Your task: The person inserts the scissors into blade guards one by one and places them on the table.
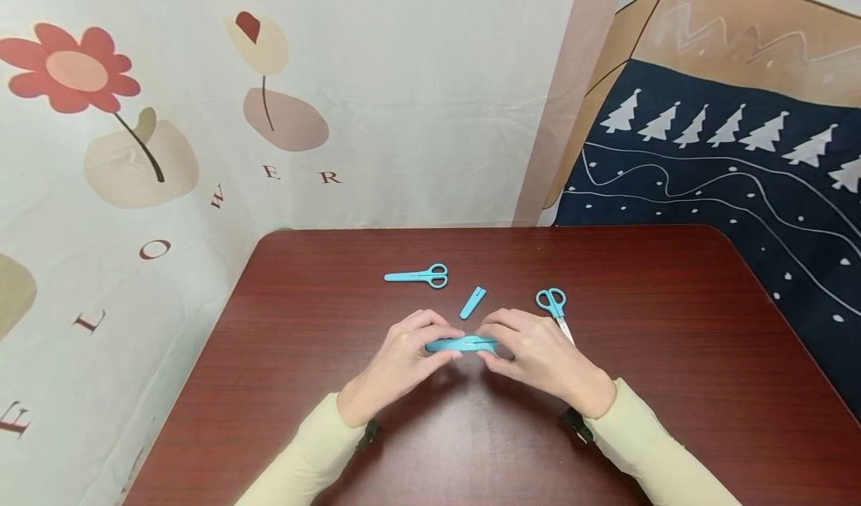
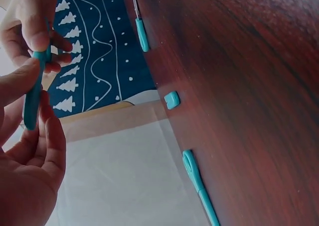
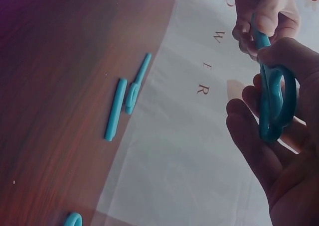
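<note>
1. With the left hand (image 1: 413, 345), pinches the blue blade cover (image 2: 31, 109) on one end of the held scissors (image 1: 471, 343) between thumb and fingers.
2. With the right hand (image 1: 534, 345), grasps the blue handle end of the same pair, setting the thumb near the joint and the fingers around the loops.
3. Holds this pair crosswise between both hands, raised above the near-middle of the red-brown table (image 1: 282, 386), with the blade end pointing left and sheathed in blue.
4. Just beyond the fingertips, shows a loose cover (image 1: 473, 303) on the tabletop, slanted, with its notched end facing away from the person and apart from every pair of scissors.
5. Beside the right hand, shows bare-bladed scissors (image 1: 551, 301) with blue loops outward and silver blades uncovered, running in toward that hand.
6. Farther out and to the left, shows sheathed scissors (image 1: 417, 276) lying flat, with blades inside a blue cover and loops to the right.
7. Past the table's far edge, hangs as pale flower-printed cloth (image 1: 417, 117) and, to the right, dark-blue tree-printed cloth (image 1: 673, 170).
</note>
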Demonstrator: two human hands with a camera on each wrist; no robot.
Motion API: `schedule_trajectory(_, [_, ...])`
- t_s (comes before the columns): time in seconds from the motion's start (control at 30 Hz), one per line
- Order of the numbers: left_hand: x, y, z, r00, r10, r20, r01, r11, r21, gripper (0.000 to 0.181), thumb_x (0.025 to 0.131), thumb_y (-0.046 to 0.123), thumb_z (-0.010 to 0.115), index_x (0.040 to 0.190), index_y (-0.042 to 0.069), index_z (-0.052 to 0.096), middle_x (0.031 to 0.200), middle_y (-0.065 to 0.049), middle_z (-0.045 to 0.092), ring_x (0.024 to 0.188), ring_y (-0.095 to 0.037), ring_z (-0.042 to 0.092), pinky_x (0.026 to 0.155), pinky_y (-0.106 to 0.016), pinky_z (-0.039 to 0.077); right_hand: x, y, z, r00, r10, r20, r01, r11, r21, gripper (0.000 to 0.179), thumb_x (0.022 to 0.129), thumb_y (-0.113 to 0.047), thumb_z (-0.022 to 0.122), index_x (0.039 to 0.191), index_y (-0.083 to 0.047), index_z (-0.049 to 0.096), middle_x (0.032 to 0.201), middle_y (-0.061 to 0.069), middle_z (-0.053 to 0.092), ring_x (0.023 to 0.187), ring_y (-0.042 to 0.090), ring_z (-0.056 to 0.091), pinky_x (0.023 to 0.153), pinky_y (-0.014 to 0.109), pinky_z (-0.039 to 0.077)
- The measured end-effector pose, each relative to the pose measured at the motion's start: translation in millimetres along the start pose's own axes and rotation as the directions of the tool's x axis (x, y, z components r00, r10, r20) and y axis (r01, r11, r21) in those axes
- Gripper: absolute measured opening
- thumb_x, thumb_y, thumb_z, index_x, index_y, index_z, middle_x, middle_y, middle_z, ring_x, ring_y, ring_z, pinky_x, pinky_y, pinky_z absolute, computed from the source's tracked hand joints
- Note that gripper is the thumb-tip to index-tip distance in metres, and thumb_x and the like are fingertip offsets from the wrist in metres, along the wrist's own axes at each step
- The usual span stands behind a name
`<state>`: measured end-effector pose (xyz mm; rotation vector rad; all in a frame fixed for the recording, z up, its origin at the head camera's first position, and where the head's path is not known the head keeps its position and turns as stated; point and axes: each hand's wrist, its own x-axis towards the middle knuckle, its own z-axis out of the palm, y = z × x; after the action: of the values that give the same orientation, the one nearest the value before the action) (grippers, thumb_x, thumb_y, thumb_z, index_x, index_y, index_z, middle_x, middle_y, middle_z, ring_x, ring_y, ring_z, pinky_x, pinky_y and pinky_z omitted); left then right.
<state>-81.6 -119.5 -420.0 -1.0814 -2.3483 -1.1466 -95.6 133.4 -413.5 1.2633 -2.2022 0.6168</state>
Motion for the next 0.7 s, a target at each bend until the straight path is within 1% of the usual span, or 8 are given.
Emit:
schedule_trajectory(0.07, [0.1, -0.5, 0.4, 1.0, 0.007, -0.005, -0.006, 1.0, 0.025, 0.025, 0.083, 0.009, 0.088, 0.107, 0.009, 0.08, 0.097, 0.003, 0.066, 0.085, -0.011, 0.056, 0.067, -0.015, 0.047, 0.0, -0.5, 1.1, 1.0, 0.009, 0.003, -0.009, 1.0, -0.007, 0.031, 0.074, -0.015, 0.092, 0.099, -0.01, 0.074, 0.098, -0.002, 0.069, 0.079, 0.011, 0.063, 0.062, 0.023, 0.054])
schedule_trajectory(0.23, [1.6, -2.2, 2.2, 0.998, 0.053, -0.022, -0.051, 0.994, 0.092, 0.026, 0.08, 0.007, 0.09, 0.104, 0.008, 0.08, 0.096, 0.001, 0.067, 0.084, -0.013, 0.059, 0.07, -0.018, 0.049, 0.9, -1.8, 3.8, 0.999, 0.034, 0.008, -0.033, 0.999, -0.025, 0.031, 0.075, -0.017, 0.091, 0.099, -0.01, 0.074, 0.098, -0.001, 0.069, 0.079, 0.012, 0.064, 0.06, 0.024, 0.054])
schedule_trajectory(0.37, [2.6, -2.6, 2.9, 0.998, 0.062, -0.022, -0.059, 0.99, 0.13, 0.026, 0.08, 0.006, 0.089, 0.104, 0.008, 0.081, 0.096, 0.002, 0.068, 0.084, -0.013, 0.06, 0.07, -0.018, 0.05, 1.7, -2.7, 4.9, 0.999, 0.048, 0.014, -0.047, 0.998, -0.03, 0.031, 0.076, -0.018, 0.091, 0.099, -0.009, 0.074, 0.098, -0.001, 0.069, 0.08, 0.013, 0.064, 0.062, 0.025, 0.055])
schedule_trajectory(0.57, [3.2, -1.0, 2.5, 0.997, 0.076, 0.002, -0.075, 0.984, 0.163, 0.025, 0.081, 0.007, 0.088, 0.106, 0.009, 0.081, 0.096, 0.001, 0.066, 0.084, -0.014, 0.058, 0.071, -0.021, 0.049, 2.1, -3.7, 6.0, 0.998, 0.064, 0.021, -0.063, 0.998, -0.025, 0.03, 0.076, -0.018, 0.091, 0.099, -0.01, 0.074, 0.097, -0.002, 0.069, 0.079, 0.012, 0.064, 0.063, 0.024, 0.055])
schedule_trajectory(0.7, [2.6, -1.5, 2.7, 0.997, 0.079, -0.009, -0.076, 0.983, 0.167, 0.027, 0.08, 0.007, 0.089, 0.105, 0.008, 0.08, 0.096, 0.0, 0.066, 0.085, -0.016, 0.059, 0.073, -0.023, 0.05, 3.3, -4.9, 6.1, 0.996, 0.086, 0.032, -0.085, 0.996, -0.03, 0.03, 0.077, -0.021, 0.091, 0.1, -0.011, 0.075, 0.098, -0.002, 0.069, 0.081, 0.012, 0.064, 0.062, 0.025, 0.055])
